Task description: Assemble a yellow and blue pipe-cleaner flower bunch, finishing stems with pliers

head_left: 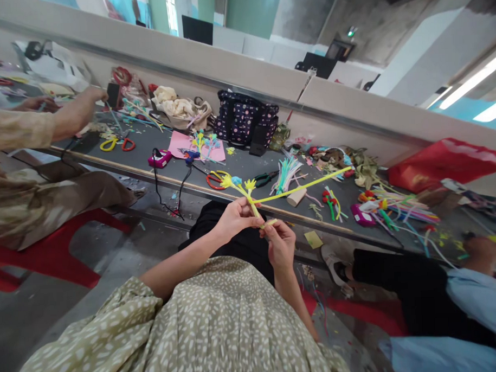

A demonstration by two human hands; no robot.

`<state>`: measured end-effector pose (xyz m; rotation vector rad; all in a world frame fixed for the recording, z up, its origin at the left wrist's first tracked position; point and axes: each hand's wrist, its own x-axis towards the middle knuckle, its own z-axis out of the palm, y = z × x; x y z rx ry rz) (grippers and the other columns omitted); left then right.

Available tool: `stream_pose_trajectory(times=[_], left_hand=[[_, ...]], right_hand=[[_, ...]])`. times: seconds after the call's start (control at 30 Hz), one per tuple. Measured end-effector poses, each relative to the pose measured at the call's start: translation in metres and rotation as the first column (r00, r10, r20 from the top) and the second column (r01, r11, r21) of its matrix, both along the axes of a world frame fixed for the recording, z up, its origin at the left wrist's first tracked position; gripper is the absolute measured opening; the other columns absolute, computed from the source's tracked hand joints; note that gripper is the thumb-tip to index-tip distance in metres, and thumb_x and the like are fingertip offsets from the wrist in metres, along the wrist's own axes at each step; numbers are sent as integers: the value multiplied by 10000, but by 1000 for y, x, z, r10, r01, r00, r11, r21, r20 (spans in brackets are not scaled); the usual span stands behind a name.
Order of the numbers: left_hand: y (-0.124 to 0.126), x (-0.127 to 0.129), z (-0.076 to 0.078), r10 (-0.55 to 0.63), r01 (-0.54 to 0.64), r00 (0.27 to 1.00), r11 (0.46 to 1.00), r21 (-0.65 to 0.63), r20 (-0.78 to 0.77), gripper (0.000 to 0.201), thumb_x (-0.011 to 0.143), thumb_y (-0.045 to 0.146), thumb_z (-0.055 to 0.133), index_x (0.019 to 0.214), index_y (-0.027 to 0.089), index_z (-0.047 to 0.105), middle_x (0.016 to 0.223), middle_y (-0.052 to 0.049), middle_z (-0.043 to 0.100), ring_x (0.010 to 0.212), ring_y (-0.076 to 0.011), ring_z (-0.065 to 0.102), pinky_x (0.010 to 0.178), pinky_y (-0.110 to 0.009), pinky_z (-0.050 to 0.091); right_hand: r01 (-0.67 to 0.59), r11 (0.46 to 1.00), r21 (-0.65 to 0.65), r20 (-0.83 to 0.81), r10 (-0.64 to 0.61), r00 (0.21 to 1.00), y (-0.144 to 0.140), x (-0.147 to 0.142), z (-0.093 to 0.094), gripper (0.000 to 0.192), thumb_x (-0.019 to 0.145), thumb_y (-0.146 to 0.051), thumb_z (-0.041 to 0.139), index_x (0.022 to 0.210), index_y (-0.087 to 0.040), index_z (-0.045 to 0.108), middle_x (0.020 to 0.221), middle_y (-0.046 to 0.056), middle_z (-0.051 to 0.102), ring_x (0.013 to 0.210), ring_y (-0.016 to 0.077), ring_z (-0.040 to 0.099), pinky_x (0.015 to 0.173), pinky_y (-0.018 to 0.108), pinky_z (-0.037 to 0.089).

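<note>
A: What did we have in our fingers at that moment?

B: We held a small bunch of pipe-cleaner flowers [238, 183]. Our left hand [234, 218] was closed around the yellow stems just below the blooms, with thumb and forefinger pinched together on them. The flower heads, two yellow and one blue, stood just above those fingers.

A: And the other hand?

B: Our right hand [280, 243] sat just beside the left, slightly lower, with its fingertips shut on the short end of a yellow pipe cleaner [300, 187]. From the fingers, that long strand ran up and away to the right, out over the grey table [247, 167].

A: What lay beyond our fingers?

B: Past the flower heads we saw red-handled scissors [214, 179] and green-handled pliers [266, 178], both near them. A bundle of pale pipe cleaners [286, 174] lay under the long strand. Farther off stood a dark dotted bag [246, 121] and a pink sheet [181, 144] with finished flowers on it.

A: Were we alone?

B: No. A person's arm [72, 113] reached over the table well to the left of our fingers, and another person's hand [484, 251] rested well to the right.
</note>
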<state>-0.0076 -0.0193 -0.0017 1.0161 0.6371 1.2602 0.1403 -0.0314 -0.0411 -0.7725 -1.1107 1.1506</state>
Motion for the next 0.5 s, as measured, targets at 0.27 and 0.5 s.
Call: stream_pose_trajectory(times=[0.27, 0.5], left_hand=[[0, -2, 1, -24, 25, 999, 1000, 11, -45, 431, 597, 178, 830, 947, 110, 589, 713, -7, 694, 621, -109, 658, 640, -223, 529], [0, -2, -1, -10, 12, 997, 999, 31, -71, 394, 597, 177, 829, 925, 108, 622, 738, -23, 707, 645, -111, 664, 654, -223, 530]], right_hand=[[-139, 985, -103, -66, 133, 989, 3, 4, 3, 193, 694, -320, 794, 659, -189, 657, 671, -23, 619, 531, 99, 565, 506, 220, 460], [-298, 934, -195, -115, 280, 953, 5, 9, 3, 174, 708, -313, 794, 675, -185, 681, 623, -24, 629, 511, 94, 571, 484, 204, 490]])
